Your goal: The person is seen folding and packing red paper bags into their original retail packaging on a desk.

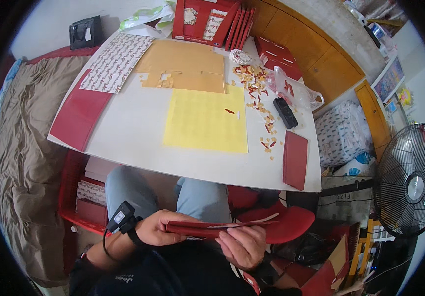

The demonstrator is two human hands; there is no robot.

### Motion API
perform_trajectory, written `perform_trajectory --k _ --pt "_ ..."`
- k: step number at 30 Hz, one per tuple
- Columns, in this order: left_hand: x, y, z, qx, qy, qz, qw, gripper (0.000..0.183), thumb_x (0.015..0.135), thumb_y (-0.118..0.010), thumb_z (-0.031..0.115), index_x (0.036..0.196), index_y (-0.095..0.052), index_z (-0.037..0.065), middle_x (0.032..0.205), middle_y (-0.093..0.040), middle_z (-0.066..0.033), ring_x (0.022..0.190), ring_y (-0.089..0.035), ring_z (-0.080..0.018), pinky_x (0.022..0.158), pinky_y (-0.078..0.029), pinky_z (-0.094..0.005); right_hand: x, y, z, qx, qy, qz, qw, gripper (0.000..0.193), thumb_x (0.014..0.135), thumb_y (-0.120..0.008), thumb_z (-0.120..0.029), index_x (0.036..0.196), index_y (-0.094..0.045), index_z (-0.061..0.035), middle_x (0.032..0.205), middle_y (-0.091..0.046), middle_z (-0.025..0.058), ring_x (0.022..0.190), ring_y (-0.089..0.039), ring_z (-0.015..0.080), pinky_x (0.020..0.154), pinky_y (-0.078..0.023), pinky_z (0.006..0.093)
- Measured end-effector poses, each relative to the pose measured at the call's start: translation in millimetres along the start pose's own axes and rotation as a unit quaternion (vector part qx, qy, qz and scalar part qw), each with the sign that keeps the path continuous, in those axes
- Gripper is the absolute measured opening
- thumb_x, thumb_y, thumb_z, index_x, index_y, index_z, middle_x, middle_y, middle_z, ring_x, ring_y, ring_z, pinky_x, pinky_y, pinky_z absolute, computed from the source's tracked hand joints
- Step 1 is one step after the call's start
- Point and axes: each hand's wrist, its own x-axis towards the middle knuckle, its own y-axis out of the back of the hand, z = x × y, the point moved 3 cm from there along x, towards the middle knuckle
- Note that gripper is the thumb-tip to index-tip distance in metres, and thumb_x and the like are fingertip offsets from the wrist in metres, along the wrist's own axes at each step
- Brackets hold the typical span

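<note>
Over my lap I hold a folded red cardboard piece [192, 227] with pale strips along its edge. My left hand [160, 229] is closed around its left end, thumb on top. The fingers of my right hand [244, 245] pinch its near edge towards the right. On the table ahead lies a yellow sheet [205, 121] with a small red scrap and a white scrap on it. Beyond it is a tan cardboard sheet [187, 59] with cut-outs. A flat dark red panel [295, 160] rests near the table's right front edge.
Small red and tan scraps [257, 93] lie scattered around a black device [285, 112] and a clear plastic bag [306, 93]. Red boxes [205, 22] stand at the back. Patterned paper [116, 61] overlaps a red sheet [80, 116] on the left. A black fan [412, 180] stands right.
</note>
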Motion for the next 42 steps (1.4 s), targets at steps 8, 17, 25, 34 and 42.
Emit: perform_trajectory --k 8,17,25,34,42 --pt "1 -14 16 0.117 -0.08 0.004 0.99 0.044 0.089 -0.068 0.008 0.128 -0.055 -0.006 0.118 -0.066 -0.0193 0.107 -0.065 -0.0233 0.089 -0.049 -0.0322 4 -8 -21 0.009 0.025 -0.02 0.999 0.03 0.081 -0.068 -0.01 0.111 -0.071 -0.0097 0.106 -0.06 0.0041 0.092 -0.059 0.0201 0.076 -0.047 0.034" --pt "-2 -16 11 0.117 -0.066 -0.013 0.991 0.042 0.094 -0.063 0.007 0.133 -0.052 -0.004 0.12 -0.066 -0.0165 0.111 -0.062 -0.0191 0.091 -0.047 -0.0299 0 -7 -19 0.018 0.028 -0.035 0.999 0.031 0.082 -0.065 -0.011 0.112 -0.071 -0.0096 0.105 -0.059 0.0034 0.093 -0.058 0.0186 0.074 -0.046 0.0332" --pt "-3 -15 6 0.136 -0.024 -0.006 0.99 0.042 0.093 -0.065 0.01 0.131 -0.053 -0.003 0.116 -0.067 -0.0143 0.107 -0.061 -0.0142 0.09 -0.048 -0.0296 12 -13 -24 0.023 0.055 -0.04 0.997 0.028 0.085 -0.06 -0.013 0.111 -0.071 -0.0085 0.1 -0.061 0.0036 0.089 -0.057 0.0187 0.075 -0.048 0.0343" --pt "-1 -15 8 0.146 -0.007 0.001 0.989 0.037 0.094 -0.064 0.01 0.128 -0.056 -0.004 0.113 -0.069 -0.0129 0.102 -0.061 -0.0131 0.089 -0.048 -0.0285 12 -5 -12 0.024 0.057 -0.045 0.997 0.025 0.083 -0.065 -0.013 0.106 -0.071 -0.0066 0.094 -0.06 0.0037 0.081 -0.058 0.0199 0.066 -0.047 0.0337" --pt "-13 -3 3 0.038 0.022 0.056 0.997 0.036 0.09 -0.068 0.008 0.123 -0.059 -0.007 0.113 -0.069 -0.0107 0.102 -0.062 -0.0142 0.088 -0.049 -0.0292 -25 34 22 -0.052 -0.077 -0.002 0.996 0.037 0.066 -0.086 -0.02 0.1 -0.073 -0.0156 0.105 -0.054 0.0068 0.092 -0.056 0.0295 0.081 -0.044 0.0445"
